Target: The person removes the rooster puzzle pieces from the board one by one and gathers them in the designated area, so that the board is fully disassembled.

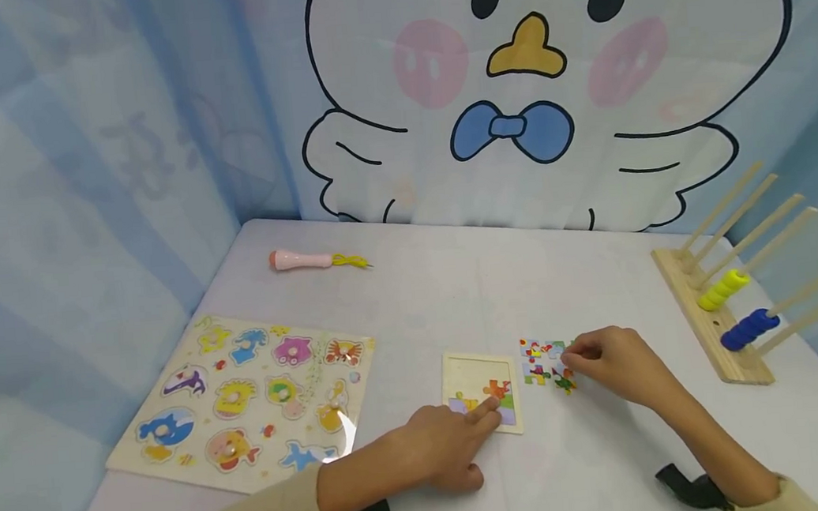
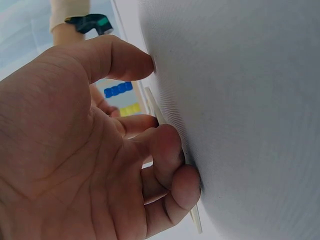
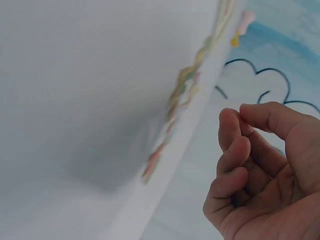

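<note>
A small wooden puzzle tray [image 1: 468,368] lies flat in front of me, with colourful jigsaw pieces [image 1: 508,411] in its lower part. My left hand [image 1: 445,447] reaches across from the left; its extended index finger touches the pieces in the tray, while the other fingers bend loosely near the table. Beside the tray's right edge lie several loose jigsaw pieces [image 1: 535,375]. Over their right side is my right hand [image 1: 619,363]. In the right wrist view, the fingers of this right hand [image 3: 260,170] are curled, thumb tip against index finger, with nothing visible between them.
To the left lies a large sea-animal peg puzzle board [image 1: 248,405]. Near the back rests a pink toy microphone [image 1: 302,260] with a yellow cord. A wooden bead stacker [image 1: 713,321] with upright rods, yellow beads and blue beads stands at the right edge. A printed curtain [image 1: 367,60] hangs behind.
</note>
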Demonstrator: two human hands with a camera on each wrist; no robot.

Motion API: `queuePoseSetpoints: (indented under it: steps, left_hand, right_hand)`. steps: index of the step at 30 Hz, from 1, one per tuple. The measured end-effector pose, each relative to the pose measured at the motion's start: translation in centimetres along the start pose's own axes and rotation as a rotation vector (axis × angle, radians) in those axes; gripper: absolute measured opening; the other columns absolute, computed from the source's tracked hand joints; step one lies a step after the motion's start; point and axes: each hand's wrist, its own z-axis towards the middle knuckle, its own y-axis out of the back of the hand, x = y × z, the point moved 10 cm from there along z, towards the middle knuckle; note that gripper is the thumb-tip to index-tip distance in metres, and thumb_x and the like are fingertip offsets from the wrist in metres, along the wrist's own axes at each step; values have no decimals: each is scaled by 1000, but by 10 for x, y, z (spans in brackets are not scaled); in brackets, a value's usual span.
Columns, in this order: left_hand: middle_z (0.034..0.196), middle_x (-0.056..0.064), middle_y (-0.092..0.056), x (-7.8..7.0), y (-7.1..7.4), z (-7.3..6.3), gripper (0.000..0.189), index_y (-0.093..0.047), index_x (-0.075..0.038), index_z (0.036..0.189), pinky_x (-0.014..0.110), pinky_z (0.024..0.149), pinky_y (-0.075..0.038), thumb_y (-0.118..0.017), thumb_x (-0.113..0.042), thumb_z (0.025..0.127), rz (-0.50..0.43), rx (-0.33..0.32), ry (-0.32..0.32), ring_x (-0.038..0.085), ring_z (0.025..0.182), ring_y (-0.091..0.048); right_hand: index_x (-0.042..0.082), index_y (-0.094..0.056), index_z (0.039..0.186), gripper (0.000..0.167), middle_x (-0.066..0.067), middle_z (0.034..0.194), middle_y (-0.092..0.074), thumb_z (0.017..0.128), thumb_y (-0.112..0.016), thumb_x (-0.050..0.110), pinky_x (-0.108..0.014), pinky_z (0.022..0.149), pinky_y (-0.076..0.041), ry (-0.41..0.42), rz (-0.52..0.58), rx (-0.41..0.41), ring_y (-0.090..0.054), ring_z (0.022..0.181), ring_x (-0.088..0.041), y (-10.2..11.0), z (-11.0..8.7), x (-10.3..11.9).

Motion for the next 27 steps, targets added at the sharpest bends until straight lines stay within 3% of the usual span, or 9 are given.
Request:
queuePoseSetpoints:
  steps: [5,9,18,27]
  left_hand:
    - [158,-14,-29,1,4,0,60,-40,-26,138,30,50,-39,-66,-38,86,-8,-20,1,17,56,-47]
    - [157,-12,-31,-3,4,1,63,-40,-25,140,30,50,-39,-67,-39,85,-6,-34,-23,15,57,-47]
    - [157,-12,-32,-4,3,0,65,-40,-26,141,30,50,-39,-67,-39,84,23,-42,-22,16,58,-48]
    - [157,-13,-32,0,4,-2,67,-39,-26,143,30,50,-40,-66,-41,84,51,-50,-14,16,59,-49]
  right_hand:
    - [15,-75,92,6,12,76,-62,86,-74,16,-27,59,-45,119,56,71,-54,68,-10,-17,7,36]
    - [15,-74,93,10,14,79,-62,83,-76,14,-26,63,-46,177,48,119,-54,71,-6,-34,11,52]
    - [22,-71,81,14,17,69,-57,77,-80,13,-26,60,-43,231,-21,131,-50,64,-2,-52,16,63]
    - [22,-66,79,18,16,67,-54,78,-81,12,-26,59,-42,263,-21,146,-48,63,-3,-58,20,66]
